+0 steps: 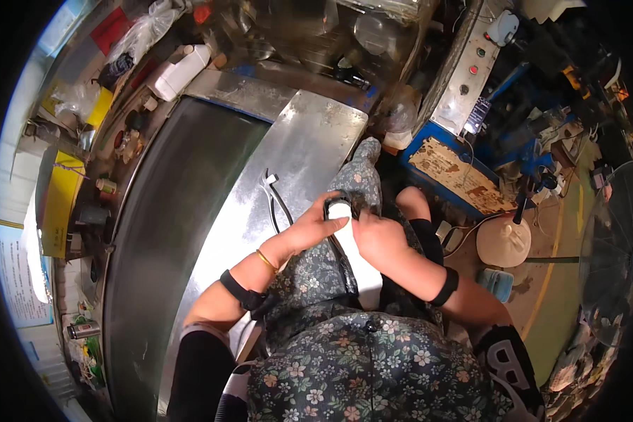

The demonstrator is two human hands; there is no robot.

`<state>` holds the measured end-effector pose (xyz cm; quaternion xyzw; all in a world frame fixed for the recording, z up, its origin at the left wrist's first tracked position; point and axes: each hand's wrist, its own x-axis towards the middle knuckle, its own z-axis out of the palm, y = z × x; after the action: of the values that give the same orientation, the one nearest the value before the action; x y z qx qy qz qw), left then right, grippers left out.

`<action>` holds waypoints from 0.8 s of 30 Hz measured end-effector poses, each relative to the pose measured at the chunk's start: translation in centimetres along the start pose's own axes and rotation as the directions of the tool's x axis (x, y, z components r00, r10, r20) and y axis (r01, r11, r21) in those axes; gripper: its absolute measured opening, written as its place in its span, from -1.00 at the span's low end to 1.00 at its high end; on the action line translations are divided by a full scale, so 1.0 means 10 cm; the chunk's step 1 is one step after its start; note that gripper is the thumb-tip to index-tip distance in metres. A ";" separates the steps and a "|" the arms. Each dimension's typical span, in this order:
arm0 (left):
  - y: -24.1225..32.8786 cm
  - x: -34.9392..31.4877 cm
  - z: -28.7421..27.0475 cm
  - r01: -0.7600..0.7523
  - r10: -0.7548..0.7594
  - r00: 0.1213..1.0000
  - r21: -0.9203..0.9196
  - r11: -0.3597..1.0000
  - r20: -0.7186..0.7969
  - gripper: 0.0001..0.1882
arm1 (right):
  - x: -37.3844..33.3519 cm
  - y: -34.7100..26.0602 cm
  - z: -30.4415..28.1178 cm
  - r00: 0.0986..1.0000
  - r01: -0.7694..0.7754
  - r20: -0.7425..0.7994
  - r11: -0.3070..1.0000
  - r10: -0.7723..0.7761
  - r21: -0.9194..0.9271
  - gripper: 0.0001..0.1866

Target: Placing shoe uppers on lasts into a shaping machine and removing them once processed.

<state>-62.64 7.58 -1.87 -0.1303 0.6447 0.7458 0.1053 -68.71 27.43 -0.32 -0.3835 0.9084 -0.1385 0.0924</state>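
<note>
A long white piece (361, 273), shaped like the sole of a shoe last, lies lengthwise over my lap with black material along its edge. My left hand (315, 226) is closed round its far end from the left, the thumb pressed onto the white surface. From the right my right hand (378, 238) grips the same end, its fingers bent and partly hidden. A pair of pincers (273, 193) with dark handles rests on the metal tabletop (309, 137), just left of my left hand.
Beside the metal top runs a dark conveyor belt (176, 204). A white jug (179, 72) stands on the shelf behind it. To the right are a panel with buttons (469, 74), a worn blue-framed board (457, 171) and a round pale stool (503, 241).
</note>
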 end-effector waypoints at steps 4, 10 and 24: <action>0.10 0.04 -0.05 -0.019 -0.033 0.960 0.186 0.982 0.277 -0.29 | -0.27 0.09 0.01 0.973 -0.177 0.225 0.444 -0.057 0.878 -0.36; -0.17 -0.15 0.46 0.203 -0.021 0.752 0.200 0.959 -0.659 -0.25 | -0.07 -0.07 0.20 0.997 -0.074 0.054 0.425 0.059 0.902 -0.33; 0.02 -0.38 0.43 0.177 0.590 0.753 0.953 0.244 -0.291 -0.76 | -0.11 -0.38 0.22 0.989 -0.069 -0.038 0.676 0.142 0.734 -0.26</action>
<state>-59.38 11.87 0.11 -0.1779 0.9628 0.1252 -0.1602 -64.75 25.30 -1.12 -0.2551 0.8016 -0.5009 0.2036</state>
